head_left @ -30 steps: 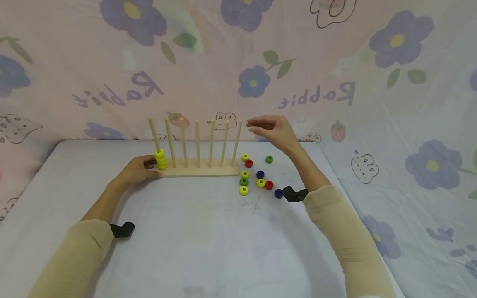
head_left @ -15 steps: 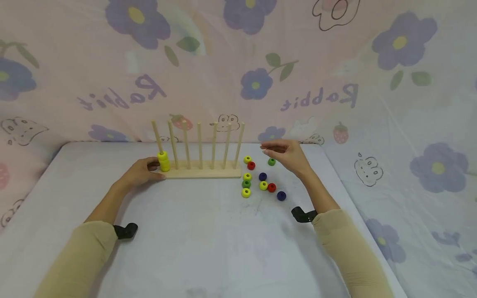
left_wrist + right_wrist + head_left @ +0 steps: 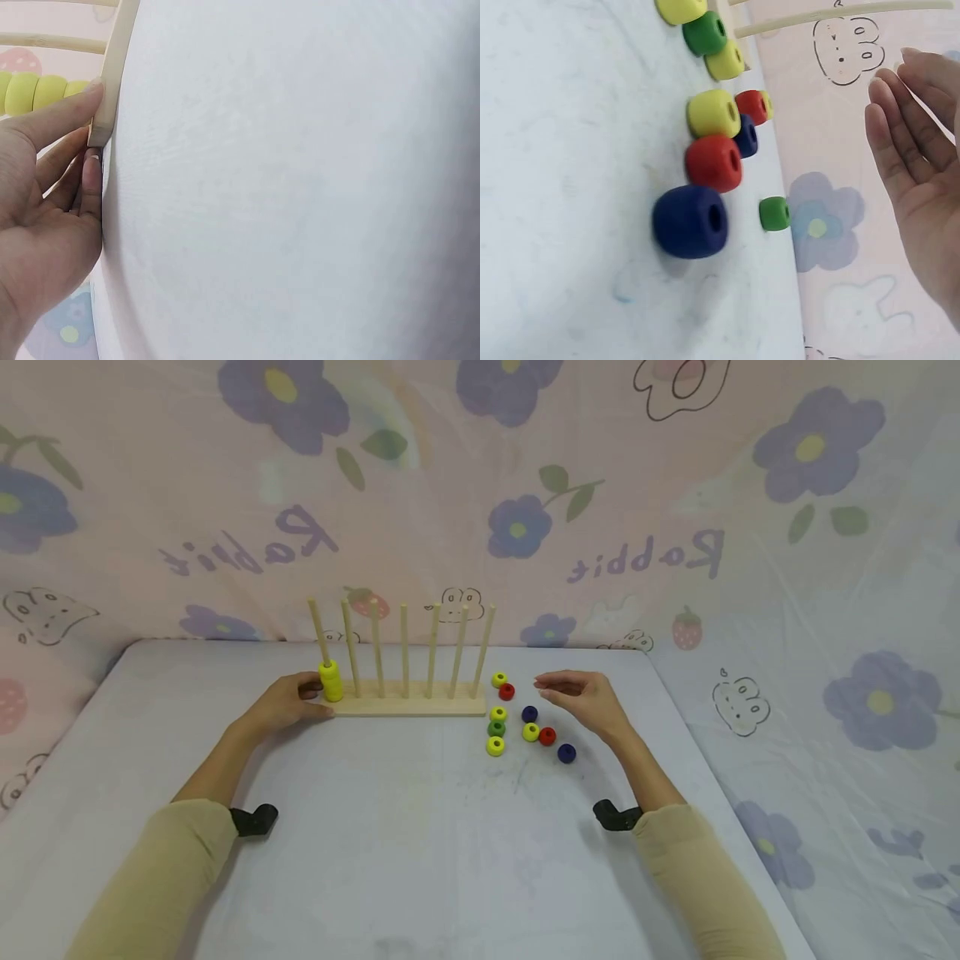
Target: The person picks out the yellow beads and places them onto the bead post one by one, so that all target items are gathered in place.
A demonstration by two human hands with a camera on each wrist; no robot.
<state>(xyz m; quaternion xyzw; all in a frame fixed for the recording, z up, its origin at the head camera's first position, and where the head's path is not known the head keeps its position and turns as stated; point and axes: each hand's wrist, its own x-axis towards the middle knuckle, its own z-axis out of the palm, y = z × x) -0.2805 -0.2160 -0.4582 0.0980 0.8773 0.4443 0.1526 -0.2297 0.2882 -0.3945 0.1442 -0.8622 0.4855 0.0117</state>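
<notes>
A wooden peg stand (image 3: 408,707) with a row of upright pegs stands on the table. Several yellow beads (image 3: 330,682) are stacked low on its leftmost peg. My left hand (image 3: 281,703) pinches the left end of the base; the left wrist view has the thumb in front and other fingers behind. My right hand (image 3: 587,697) hovers right of the loose beads, fingers nearly straight, nothing visible in it. From the right wrist, a green bead (image 3: 775,214) lies on the table apart from the others; in the head view that hand hides it.
Between stand and right hand lie loose beads: a red bead (image 3: 507,692), a green bead (image 3: 497,728), a blue bead (image 3: 566,753) and several more. A printed cloth (image 3: 420,485) hangs behind the table (image 3: 390,843).
My right hand has come down and to the right from beside the top of the rightmost peg, now covering the far green bead in the head view. The left hand keeps its hold.
</notes>
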